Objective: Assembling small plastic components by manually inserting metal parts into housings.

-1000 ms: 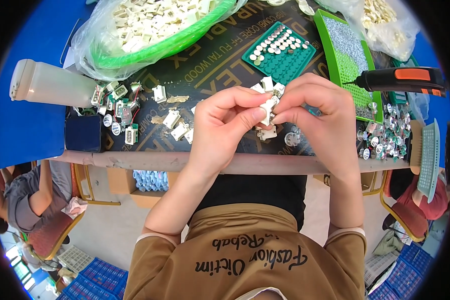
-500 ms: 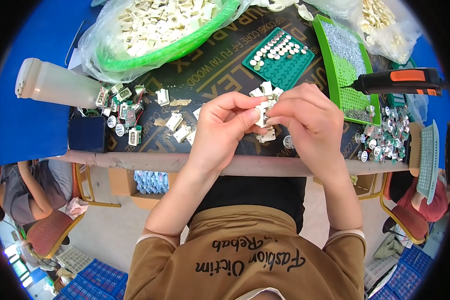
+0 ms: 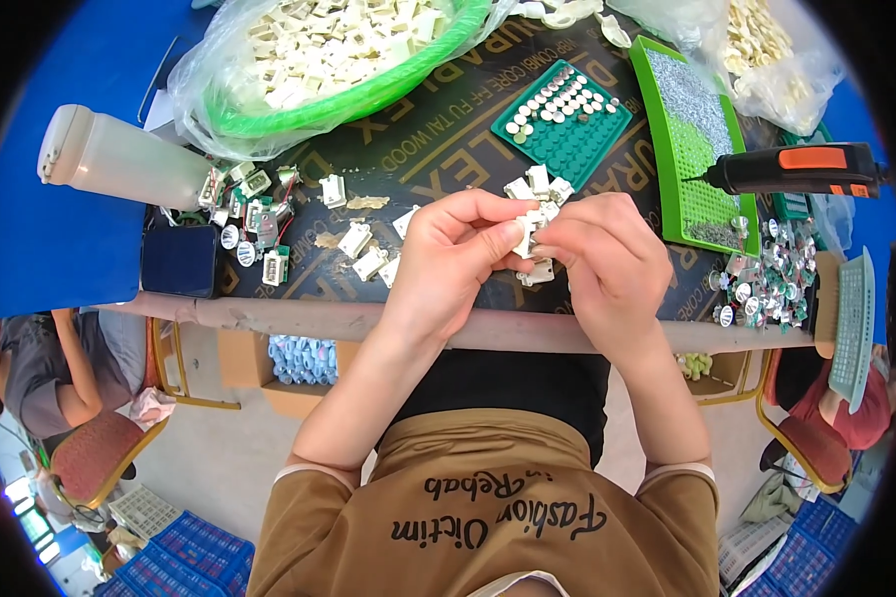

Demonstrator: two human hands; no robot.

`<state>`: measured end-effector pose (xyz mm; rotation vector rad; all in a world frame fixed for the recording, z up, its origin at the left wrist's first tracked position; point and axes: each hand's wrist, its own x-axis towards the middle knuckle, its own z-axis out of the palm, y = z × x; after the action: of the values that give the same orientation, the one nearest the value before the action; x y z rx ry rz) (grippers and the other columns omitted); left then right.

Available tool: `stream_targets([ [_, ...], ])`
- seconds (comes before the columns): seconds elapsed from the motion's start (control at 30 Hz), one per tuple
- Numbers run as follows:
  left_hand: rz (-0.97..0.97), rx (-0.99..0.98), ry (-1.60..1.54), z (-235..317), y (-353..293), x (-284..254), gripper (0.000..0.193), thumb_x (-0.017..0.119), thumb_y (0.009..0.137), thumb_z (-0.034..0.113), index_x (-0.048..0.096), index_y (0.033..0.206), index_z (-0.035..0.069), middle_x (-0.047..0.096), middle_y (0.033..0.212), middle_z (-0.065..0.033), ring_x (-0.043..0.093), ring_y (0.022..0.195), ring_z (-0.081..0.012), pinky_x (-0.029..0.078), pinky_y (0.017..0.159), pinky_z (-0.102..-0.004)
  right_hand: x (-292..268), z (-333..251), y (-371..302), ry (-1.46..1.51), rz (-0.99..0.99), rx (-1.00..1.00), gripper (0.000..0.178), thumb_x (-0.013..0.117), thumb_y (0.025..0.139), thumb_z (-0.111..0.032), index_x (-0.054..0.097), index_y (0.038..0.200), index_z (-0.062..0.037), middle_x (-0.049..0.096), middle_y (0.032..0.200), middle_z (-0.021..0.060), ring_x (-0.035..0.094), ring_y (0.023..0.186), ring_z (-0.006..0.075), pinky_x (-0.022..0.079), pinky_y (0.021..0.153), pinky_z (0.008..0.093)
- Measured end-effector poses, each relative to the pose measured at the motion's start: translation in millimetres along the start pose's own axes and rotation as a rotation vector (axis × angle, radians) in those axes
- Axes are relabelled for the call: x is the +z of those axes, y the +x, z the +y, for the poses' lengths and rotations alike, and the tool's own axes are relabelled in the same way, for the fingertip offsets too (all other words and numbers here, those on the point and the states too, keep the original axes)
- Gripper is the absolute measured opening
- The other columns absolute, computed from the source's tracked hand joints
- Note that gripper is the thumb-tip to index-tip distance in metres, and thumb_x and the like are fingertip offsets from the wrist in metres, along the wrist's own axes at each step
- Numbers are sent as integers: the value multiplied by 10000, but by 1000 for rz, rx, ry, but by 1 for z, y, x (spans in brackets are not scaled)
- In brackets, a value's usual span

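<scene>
Over the near edge of the table, my left hand (image 3: 453, 261) pinches a small white plastic housing (image 3: 527, 237) between thumb and fingers. My right hand (image 3: 615, 257) is closed too, its thumb and fingertips pressed together at the housing's right side. Whatever lies between those right fingertips is hidden. More white housings (image 3: 538, 185) lie just beyond the fingers, and one (image 3: 537, 273) shows beneath them. Several loose housings (image 3: 356, 239) are scattered to the left of my left hand.
A green basket (image 3: 368, 111) of white parts stands far left. Beyond my hands sits a teal tray (image 3: 592, 149) of round metallic pieces. A green screw tray (image 3: 675, 189), an electric screwdriver (image 3: 796, 170) and reflector assemblies (image 3: 757, 289) are right. A bottle (image 3: 119, 159) and phone (image 3: 180, 261) lie left.
My right hand has shifted slightly left and its fingers have rolled a little at the housing. My left hand keeps its pinch. The whole view has moved slightly.
</scene>
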<state>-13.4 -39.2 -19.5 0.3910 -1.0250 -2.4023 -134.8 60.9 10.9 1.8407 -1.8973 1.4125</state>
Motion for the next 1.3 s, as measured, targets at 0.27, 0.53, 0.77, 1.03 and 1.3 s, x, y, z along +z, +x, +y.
stream_targets([
  [0.27,27,118,109,1,0,8,147,545,860,-24,620,987,-29,635,933,-107,613,799,-143,547,666,-266,3,4,-2,128,10,151,123,636,672,38,630,769,-39,640,774,72,604,699,221,470,623,301],
  [0.53,2,30,-74,-1,3,6,155,507,886,-13,565,1029,-24,614,978,-109,614,828,-153,551,701,-282,5,7,-2,-4,109,-58,141,645,673,34,633,799,-29,639,783,76,607,651,224,477,590,299],
  [0.77,-51,-7,-153,0,2,4,170,501,897,2,536,1061,-23,607,979,-119,621,842,-172,556,718,-307,6,4,-3,-19,169,-105,143,645,686,57,629,811,-11,643,771,99,616,626,229,488,573,287],
  [1.03,-63,-25,-171,1,1,5,171,499,897,2,534,1063,-23,605,977,-120,624,845,-177,557,730,-312,1,4,0,67,206,-38,134,658,697,55,629,817,1,641,762,110,623,661,237,500,613,286],
  [1.3,-52,-20,-154,2,1,7,168,497,899,2,533,1061,-24,603,972,-117,623,846,-173,557,735,-314,-2,1,0,28,167,-68,177,660,658,67,624,816,-3,642,766,92,612,678,225,478,584,288],
])
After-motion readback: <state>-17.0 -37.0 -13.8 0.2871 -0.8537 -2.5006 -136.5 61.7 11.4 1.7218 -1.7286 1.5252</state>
